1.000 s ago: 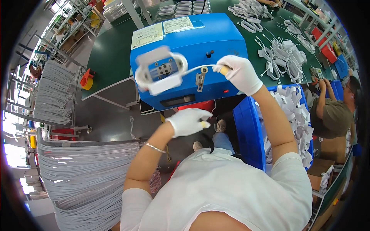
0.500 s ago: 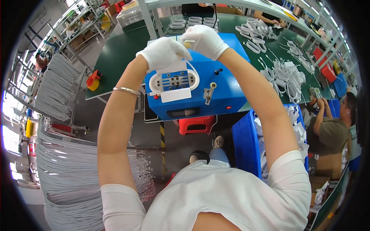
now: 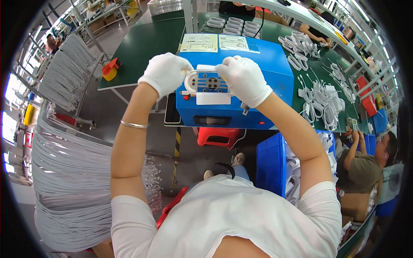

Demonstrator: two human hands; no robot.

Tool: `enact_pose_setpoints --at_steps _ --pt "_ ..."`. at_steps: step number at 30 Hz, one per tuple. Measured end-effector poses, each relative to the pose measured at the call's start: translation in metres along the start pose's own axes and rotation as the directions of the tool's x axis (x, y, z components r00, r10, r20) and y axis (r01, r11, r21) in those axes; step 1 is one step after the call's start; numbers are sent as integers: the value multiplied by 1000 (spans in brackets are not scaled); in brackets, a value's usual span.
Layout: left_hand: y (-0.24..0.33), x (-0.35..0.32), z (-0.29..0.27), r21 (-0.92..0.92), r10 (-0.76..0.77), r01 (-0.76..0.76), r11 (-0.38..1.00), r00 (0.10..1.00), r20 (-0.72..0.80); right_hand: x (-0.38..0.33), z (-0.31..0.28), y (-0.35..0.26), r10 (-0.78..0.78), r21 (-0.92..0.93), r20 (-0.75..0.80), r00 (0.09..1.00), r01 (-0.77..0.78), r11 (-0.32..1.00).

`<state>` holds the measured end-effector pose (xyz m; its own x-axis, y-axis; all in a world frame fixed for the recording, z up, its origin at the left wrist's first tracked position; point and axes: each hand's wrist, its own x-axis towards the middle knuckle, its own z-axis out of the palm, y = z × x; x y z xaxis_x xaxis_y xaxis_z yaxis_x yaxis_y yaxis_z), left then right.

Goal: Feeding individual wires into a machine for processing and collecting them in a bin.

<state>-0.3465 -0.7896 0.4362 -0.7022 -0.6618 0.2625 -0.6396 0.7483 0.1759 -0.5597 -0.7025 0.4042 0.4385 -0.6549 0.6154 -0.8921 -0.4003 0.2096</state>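
Note:
A white cable coil lies in an oval around the metal winding fixture on top of a blue machine. My left hand, in a white glove, has its fingers closed at the coil's upper left end. My right hand, also gloved, is closed at the coil's right end and covers most of it. White paper-like flaps show at the front and back of the fixture. A small red button sits at the machine's front left.
Finished coils stand in rows behind the machine. Loose white cables lie on the green table at right. A blue bin of white pieces stands below. Hanging cables fill the left. A co-worker sits at far right.
My hands, together above the fixture before, have separated and come down to the coil's two ends. The machine's top sheets now show, and the view has shifted a little.

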Motion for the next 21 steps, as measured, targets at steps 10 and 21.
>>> enact_pose_setpoints --at_steps 10,21 --pt "11 -1 71 18 275 -338 941 731 -624 16 9 25 411 483 489 769 -631 606" --pt "9 2 62 -37 250 -318 947 808 -533 13 17 24 372 730 499 783 -611 306"
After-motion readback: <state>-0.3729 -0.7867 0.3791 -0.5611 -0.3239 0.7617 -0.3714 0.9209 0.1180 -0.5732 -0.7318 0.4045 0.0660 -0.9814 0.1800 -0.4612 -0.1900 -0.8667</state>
